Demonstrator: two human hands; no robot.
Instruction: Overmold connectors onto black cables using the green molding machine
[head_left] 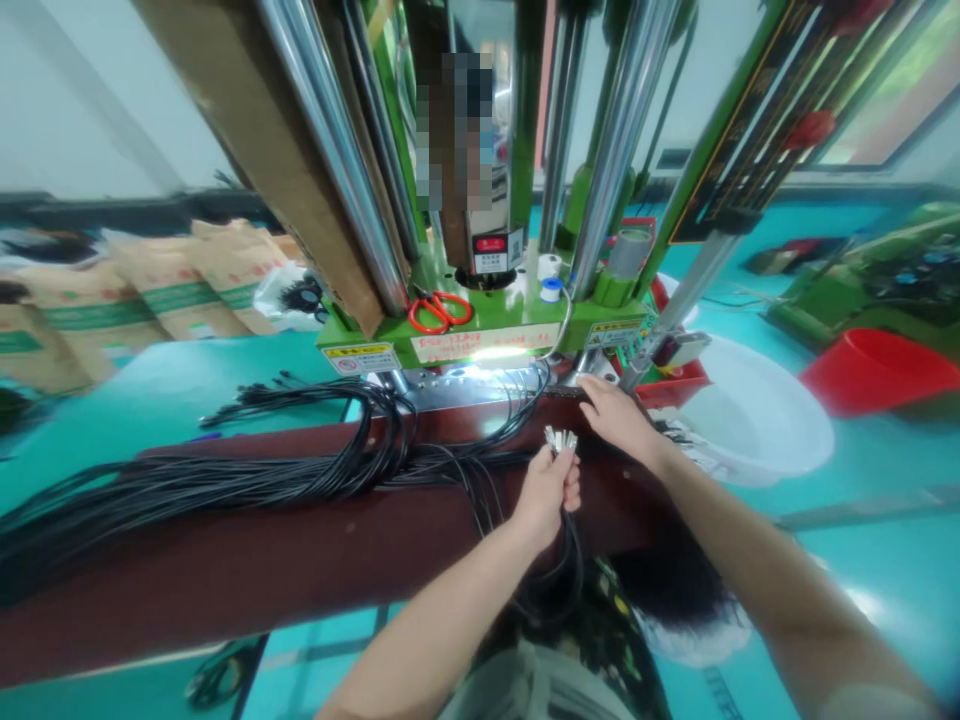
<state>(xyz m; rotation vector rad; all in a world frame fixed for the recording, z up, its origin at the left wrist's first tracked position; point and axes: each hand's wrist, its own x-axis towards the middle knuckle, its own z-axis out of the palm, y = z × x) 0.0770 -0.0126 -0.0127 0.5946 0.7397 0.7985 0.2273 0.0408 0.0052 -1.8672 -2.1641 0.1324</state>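
Note:
My left hand (541,495) is closed around a bundle of black cables, with their silvery metal connectors (561,439) sticking up above the fist. The cables hang down in a loop (574,560) below it. Just to the right, my right hand (616,418) reaches to the front edge of the green machine (517,300), fingers stretched out near its metal bed (465,392). I see nothing held in that hand. More black cables (300,475) lie in a long bunch across the brown work board (315,560), some curving up to the lit bed.
Red-handled scissors (441,314) and a blue-and-white spool (551,289) rest on the machine's ledge. Steel columns (334,150) rise from it. A white basin (757,420), a red bin (679,385) and a red tub (874,372) stand right. Paper sacks (97,300) stand left.

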